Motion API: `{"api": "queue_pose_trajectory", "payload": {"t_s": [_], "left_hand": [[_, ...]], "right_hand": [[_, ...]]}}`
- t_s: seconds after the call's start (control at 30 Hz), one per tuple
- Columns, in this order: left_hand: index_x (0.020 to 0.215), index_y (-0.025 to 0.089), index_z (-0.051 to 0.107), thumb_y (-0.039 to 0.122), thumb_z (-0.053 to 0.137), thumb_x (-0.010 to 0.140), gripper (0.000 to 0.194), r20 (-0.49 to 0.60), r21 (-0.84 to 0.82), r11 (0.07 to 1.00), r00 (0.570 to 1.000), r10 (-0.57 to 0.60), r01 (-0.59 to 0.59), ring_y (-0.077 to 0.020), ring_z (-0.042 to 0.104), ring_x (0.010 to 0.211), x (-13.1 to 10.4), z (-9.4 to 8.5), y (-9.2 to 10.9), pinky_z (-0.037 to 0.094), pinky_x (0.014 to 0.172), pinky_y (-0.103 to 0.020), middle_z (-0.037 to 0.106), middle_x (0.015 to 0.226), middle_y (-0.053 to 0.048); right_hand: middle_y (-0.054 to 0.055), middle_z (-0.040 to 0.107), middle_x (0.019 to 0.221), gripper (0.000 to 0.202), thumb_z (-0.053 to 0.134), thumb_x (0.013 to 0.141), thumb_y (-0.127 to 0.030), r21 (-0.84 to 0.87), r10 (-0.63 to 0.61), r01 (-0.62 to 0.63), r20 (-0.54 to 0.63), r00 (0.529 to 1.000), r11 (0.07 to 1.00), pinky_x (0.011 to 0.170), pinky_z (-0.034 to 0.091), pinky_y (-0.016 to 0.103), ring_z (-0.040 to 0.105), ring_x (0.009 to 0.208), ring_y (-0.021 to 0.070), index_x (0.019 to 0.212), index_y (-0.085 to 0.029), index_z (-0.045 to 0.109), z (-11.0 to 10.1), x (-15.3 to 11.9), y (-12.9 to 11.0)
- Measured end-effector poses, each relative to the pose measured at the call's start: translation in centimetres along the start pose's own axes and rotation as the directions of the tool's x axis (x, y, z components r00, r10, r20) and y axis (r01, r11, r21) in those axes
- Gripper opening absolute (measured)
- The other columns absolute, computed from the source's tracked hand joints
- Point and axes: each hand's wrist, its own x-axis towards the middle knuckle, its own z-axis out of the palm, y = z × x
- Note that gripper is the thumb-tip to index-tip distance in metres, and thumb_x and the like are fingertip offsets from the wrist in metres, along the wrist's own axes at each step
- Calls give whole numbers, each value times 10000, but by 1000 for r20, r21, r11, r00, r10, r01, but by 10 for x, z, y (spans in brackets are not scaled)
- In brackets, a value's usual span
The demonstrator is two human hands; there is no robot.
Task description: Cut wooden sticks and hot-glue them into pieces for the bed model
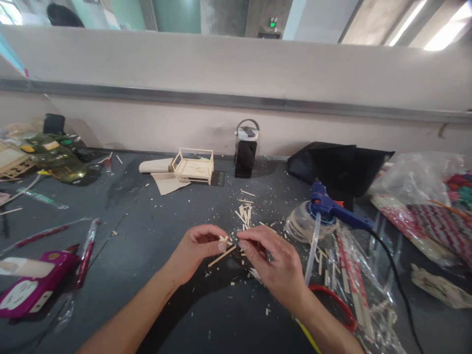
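Observation:
My left hand pinches a small bundle of short pale wood pieces between thumb and fingers. Just to its right, my right hand has thumb and index finger brought close together beside the pieces; whatever lies between those fingertips is too small to make out. A thin wooden stick lies on the dark table below the left fingertips. Beyond the hands is a loose pile of short cut sticks, with crumbs and chips scattered around it. Farther back stands a small wooden frame model.
A phone stands upright near the wall. On the right are a blue glue gun on a round plastic container, its black cable, red-handled scissors and plastic-wrapped sticks. A magenta case and plastic bottle lie left.

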Motion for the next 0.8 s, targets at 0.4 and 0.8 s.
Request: {"api": "queue_pose_trajectory", "payload": {"t_s": [0.4,0.8], "left_hand": [[768,186,743,186,812,666,123,39,-31,999,999,-34,35,-93,605,705,0,0,1,457,719,-211,705,753,13],[753,190,721,231,781,696,93,-54,-59,988,989,138,-141,-109,581,694,5,-7,9,445,681,-209,670,744,-4]], "right_hand": [[8,660,797,132,575,893,-125,-43,-7,3,-84,996,999,598,448,250,561,652,118,947,-195,674,0,-3,2],[17,704,867,148,548,883,-146,-466,318,-226,128,939,855,653,438,245,629,787,166,865,-214,679,-7,3,24]]}}
